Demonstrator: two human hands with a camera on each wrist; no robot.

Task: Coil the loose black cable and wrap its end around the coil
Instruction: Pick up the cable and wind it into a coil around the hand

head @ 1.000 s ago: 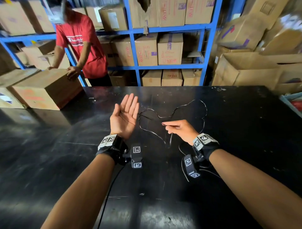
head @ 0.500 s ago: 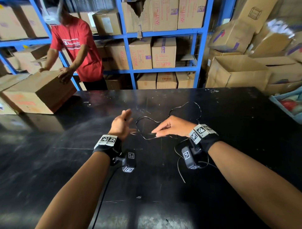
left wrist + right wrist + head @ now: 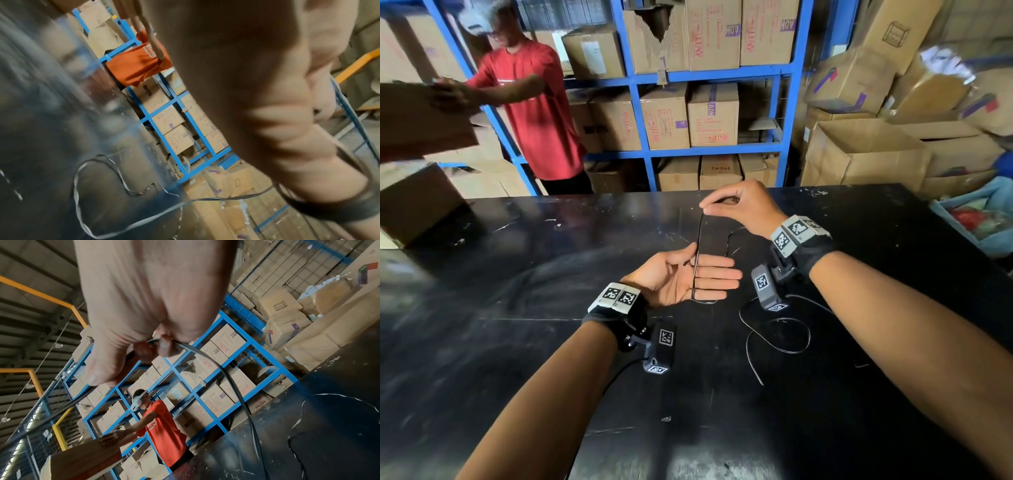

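Blue steel shelving (image 3: 784, 113) stacked with printed cardboard cartons (image 3: 712, 116) stood behind the desk (image 3: 517, 342), whose top was glossy black, scuffed and flecked with pale specks. Across it a person in a red shirt (image 3: 544, 113) held a brown carton (image 3: 417, 120) with both arms outstretched.

My left hand (image 3: 685, 277) lay palm-up above the desk with its fingers straight and close together; the thumb was bent in over the palm beside the strand. The black cable (image 3: 697, 253), thin and smooth, ran across that palm at the base of the fingers and down past the edge of the hand; in the left wrist view it showed as blurred dark bands around the hand.

My right hand (image 3: 743, 205), raised beyond the left, pinched the cable between thumb and fingertips; in the right wrist view the strand passed between the fingertips (image 3: 164, 347) and left the grasp on both sides. From this pinch the strand dropped nearly straight to my left palm.

Slack cable lay in loose, irregular curves on the desk below my right wrist, uncoiled, with one free tail ending on the surface near my forearms.
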